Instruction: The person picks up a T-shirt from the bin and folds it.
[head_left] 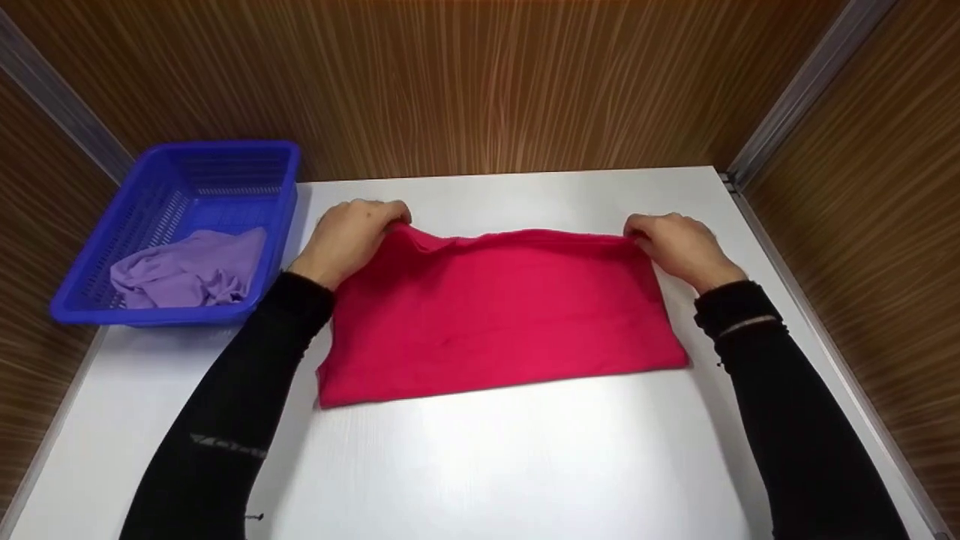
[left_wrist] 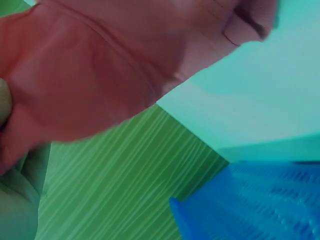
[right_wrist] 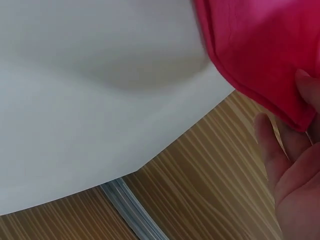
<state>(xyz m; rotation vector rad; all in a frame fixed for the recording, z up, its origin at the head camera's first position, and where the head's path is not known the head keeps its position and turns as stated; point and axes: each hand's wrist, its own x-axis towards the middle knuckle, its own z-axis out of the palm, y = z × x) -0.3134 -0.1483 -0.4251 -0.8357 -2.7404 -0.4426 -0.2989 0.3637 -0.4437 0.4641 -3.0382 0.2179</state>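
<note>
Red cloth (head_left: 495, 315) midway across table (head_left: 525, 465), long axis left-right, extending from the fingers toward the person. Left hand (head_left: 351, 234) and right hand (head_left: 681, 246): fingers pinch one far corner each; neither hand nearer. Left pinch mostly cropped in wrist view, exact hold uncertain. Room past cloth's near edge; blue basket (head_left: 161, 316) close by left hand.

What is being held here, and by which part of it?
A red cloth, held by its far edge: the left hand grips its far left corner, the right hand its far right corner.
</note>
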